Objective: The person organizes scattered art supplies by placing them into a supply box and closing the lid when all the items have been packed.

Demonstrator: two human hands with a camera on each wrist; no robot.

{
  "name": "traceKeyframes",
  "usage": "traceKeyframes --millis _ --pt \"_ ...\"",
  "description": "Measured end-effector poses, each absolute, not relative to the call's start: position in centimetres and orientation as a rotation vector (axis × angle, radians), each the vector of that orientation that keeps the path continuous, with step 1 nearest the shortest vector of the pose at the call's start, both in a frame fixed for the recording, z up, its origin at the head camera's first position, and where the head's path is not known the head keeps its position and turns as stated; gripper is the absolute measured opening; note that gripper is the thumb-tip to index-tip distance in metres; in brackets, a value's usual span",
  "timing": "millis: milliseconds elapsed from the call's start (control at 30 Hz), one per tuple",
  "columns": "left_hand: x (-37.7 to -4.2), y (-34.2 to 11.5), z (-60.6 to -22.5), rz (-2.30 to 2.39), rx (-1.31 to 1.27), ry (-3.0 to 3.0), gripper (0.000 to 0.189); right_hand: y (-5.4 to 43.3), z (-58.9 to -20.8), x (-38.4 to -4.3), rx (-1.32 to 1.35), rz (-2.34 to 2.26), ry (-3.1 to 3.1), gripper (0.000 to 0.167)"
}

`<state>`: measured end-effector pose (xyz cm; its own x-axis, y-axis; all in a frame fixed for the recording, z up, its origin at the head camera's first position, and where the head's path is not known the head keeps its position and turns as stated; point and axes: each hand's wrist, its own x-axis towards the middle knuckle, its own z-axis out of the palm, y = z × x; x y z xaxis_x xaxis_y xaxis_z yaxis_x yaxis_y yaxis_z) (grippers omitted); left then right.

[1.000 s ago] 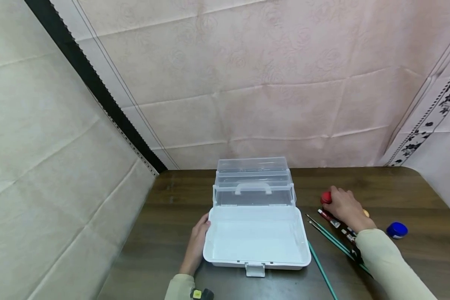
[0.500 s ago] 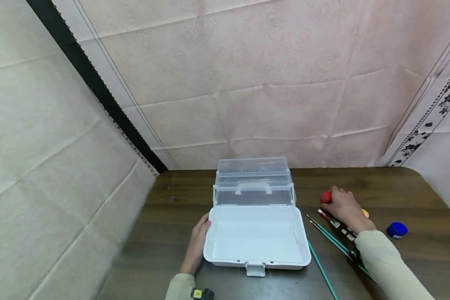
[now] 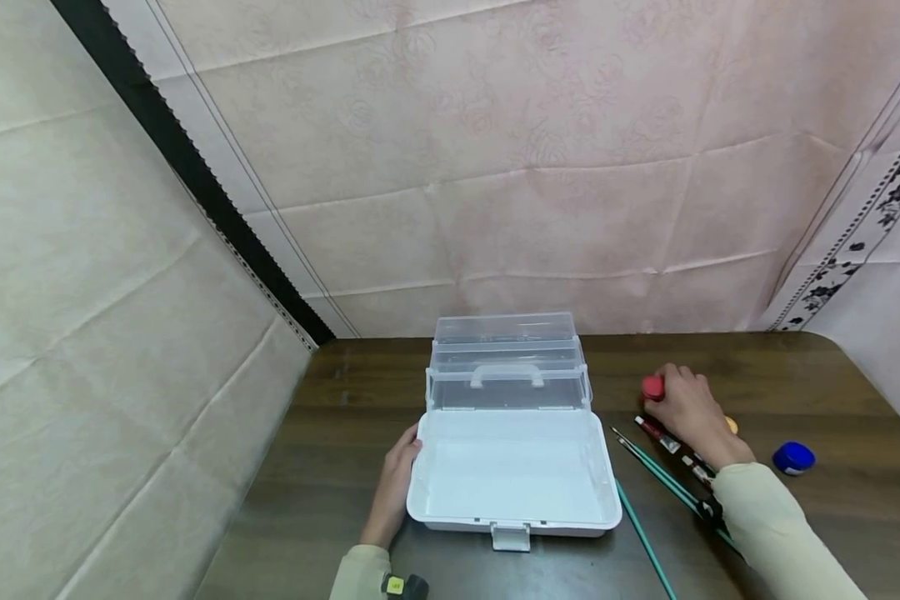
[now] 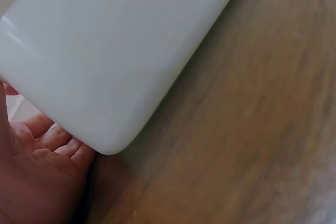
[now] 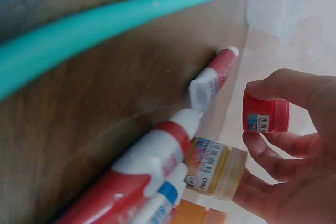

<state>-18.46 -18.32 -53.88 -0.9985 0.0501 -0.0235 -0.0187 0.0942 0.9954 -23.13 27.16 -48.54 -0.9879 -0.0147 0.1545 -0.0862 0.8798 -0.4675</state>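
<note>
A white plastic storage box point(image 3: 517, 471) with a clear tiered lid point(image 3: 508, 367) stands open before me. My left hand point(image 3: 397, 475) holds its left side near the rim; in the left wrist view the box's wall hides the fingertips. To the right, my right hand point(image 3: 693, 417) pinches a small red paint jar point(image 5: 258, 116) between thumb and fingers. Below that hand in the right wrist view lie a yellow paint jar point(image 5: 210, 166), a red-and-white paint tube point(image 5: 152, 161) and a smaller red tube point(image 5: 212, 80).
Green-handled paintbrushes point(image 3: 667, 479) lie between the box and my right forearm, with another green handle point(image 3: 645, 542) beside the box. A blue-lidded jar point(image 3: 793, 458) sits right of my right wrist. An orange jar point(image 5: 197, 213) shows partly. Pale cloth point(image 3: 532, 167) hangs behind the wooden table point(image 3: 345, 400).
My right hand has risen slightly with the red paint jar, which moved a little up in the head view. The left hand and the box have kept their places.
</note>
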Motion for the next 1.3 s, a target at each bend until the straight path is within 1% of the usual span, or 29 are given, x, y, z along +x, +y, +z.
traceKeyframes --millis 167,433,700,900,1300 --pt "-18.5 -18.4 -53.9 2.075 0.038 2.294 0.051 26.8 -48.0 -22.7 0.056 0.764 -2.867 0.047" --pt "-18.7 -18.3 -53.9 2.092 0.042 2.293 0.051 26.2 -47.1 -21.7 0.062 0.857 -2.748 0.048" --pt "-18.5 -18.2 -53.8 2.085 0.030 2.295 0.051 24.8 -46.0 -20.2 0.035 0.954 -2.686 0.049" --pt "-18.6 -18.3 -53.7 2.079 0.039 2.307 0.051 23.6 -45.2 -19.1 -0.026 1.015 -2.668 0.053" --pt "-18.6 -18.3 -53.9 2.083 0.017 2.289 0.051 22.2 -44.7 -17.9 -0.061 1.026 -2.632 0.053"
